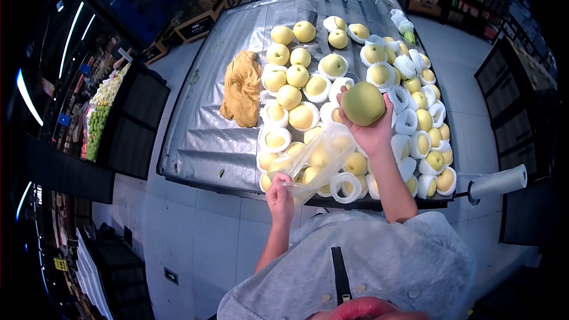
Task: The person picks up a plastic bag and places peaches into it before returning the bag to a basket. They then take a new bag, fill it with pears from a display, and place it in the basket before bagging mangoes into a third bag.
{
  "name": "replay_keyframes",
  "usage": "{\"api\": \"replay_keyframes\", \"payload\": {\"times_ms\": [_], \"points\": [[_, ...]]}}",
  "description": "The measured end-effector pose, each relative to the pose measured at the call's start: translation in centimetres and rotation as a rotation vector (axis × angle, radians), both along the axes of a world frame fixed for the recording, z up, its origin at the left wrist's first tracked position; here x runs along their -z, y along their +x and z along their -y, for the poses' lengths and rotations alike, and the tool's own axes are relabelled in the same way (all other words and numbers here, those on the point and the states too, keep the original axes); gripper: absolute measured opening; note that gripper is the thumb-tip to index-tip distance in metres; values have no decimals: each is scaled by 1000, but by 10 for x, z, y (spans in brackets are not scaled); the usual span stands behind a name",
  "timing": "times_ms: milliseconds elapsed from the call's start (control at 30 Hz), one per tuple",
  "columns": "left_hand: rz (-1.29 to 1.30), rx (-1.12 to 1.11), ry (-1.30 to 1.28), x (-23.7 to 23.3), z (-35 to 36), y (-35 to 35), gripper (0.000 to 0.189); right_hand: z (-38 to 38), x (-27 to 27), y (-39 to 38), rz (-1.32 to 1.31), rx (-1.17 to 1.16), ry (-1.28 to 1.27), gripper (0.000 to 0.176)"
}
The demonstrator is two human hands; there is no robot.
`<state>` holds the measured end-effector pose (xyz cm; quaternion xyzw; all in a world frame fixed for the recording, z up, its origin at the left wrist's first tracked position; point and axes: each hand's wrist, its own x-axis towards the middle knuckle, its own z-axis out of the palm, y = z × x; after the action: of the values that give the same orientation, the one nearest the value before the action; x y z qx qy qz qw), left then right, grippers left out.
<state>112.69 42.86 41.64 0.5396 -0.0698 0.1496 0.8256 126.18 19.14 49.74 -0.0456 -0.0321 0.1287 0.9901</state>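
In the head view my right hand [377,135] is raised over the fruit display, its fingers wrapped round a large yellow-green pear [363,104]. This pear has no foam net on it. Lower and to the left, my left hand [280,194] pinches the edge of a clear plastic bag [320,160]. The bag stretches up and right from my fingers, over the front pears. Beneath both hands lie many yellow pears [301,117], a good part of them in white foam nets [275,138]. One foam ring [346,188] lies at the display's front edge.
A crumpled mustard-brown cloth [242,89] lies on the silver-covered display table [201,112], left of the pears. A roll of plastic bags [499,182] sticks out at the right front corner. Dark shelving [514,106] stands to the right, another fruit stand [133,120] to the left.
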Motion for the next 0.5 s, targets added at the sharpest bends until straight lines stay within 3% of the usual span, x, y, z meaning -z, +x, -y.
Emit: {"api": "replay_keyframes", "payload": {"times_ms": [200, 500], "points": [[3, 2, -16, -3, 0, 3, 38, -11, 3, 2, -111, 151, -127, 60], [14, -37, 13, -4, 4, 1, 37, -3, 25, 4, -69, -386, 303, 58]]}}
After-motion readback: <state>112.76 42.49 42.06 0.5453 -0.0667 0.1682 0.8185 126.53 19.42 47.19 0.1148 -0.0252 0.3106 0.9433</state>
